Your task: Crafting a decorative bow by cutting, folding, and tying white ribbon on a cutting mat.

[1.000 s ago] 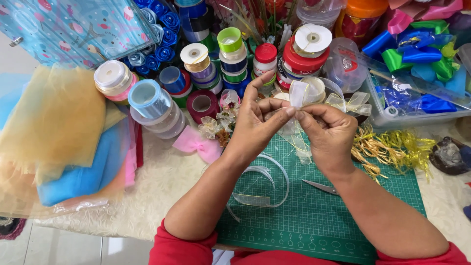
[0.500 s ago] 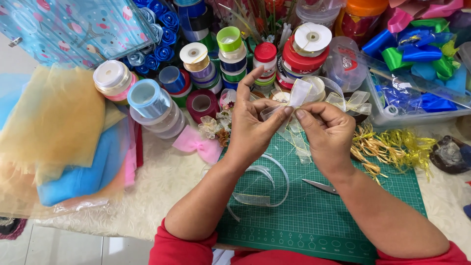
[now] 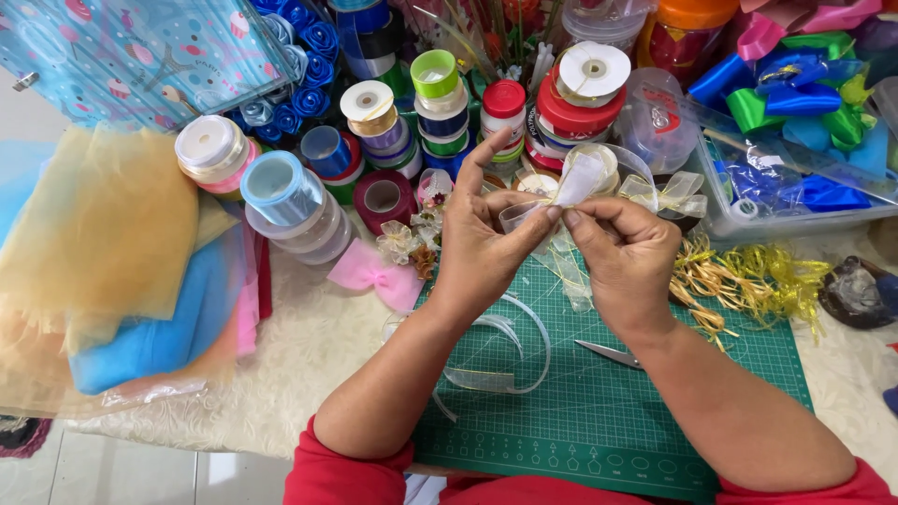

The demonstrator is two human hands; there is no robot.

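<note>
Sheer cream organza ribbon (image 3: pixel 572 187) is pinched between both hands above the far edge of the green gridded cutting mat (image 3: pixel 617 411) on the table. Left hand (image 3: pixel 482 238) grips a folded loop with thumb and fingers, index finger raised; right hand (image 3: pixel 622 252) nips the ribbon's middle with thumb and forefinger, just beside the left. Loose ribbon curls (image 3: pixel 500 351) and small scissors (image 3: pixel 613 353) lie on the mat below. Stacked ribbon spools (image 3: pixel 440 103) stand behind, and a pink bow (image 3: pixel 374 273) lies left.
</note>
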